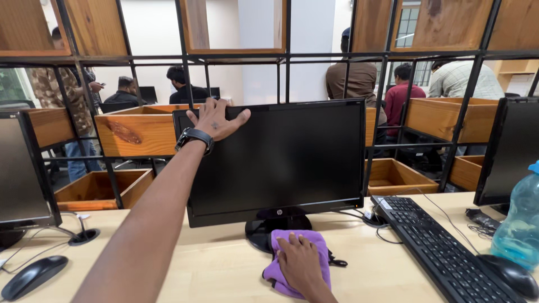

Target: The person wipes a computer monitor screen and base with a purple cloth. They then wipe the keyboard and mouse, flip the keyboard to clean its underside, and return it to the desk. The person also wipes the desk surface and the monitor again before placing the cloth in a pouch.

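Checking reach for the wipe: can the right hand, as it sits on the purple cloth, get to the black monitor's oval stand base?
Probably yes. The right hand presses the purple cloth right beside the glossy black stand base, nothing between them. The left hand grips the black monitor up top, clear of that path.

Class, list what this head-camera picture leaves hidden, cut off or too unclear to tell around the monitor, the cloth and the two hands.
- Left hand: fingertips hidden behind the top edge of the monitor.
- Monitor stand: front part covered by the purple cloth.
- Purple cloth: middle covered by the right hand, so what lies beneath is unseen.
- Right forearm: cut off by the bottom edge.
- Keyboard: near end cut off by the bottom edge.
- Water bottle: cut off by the right edge.
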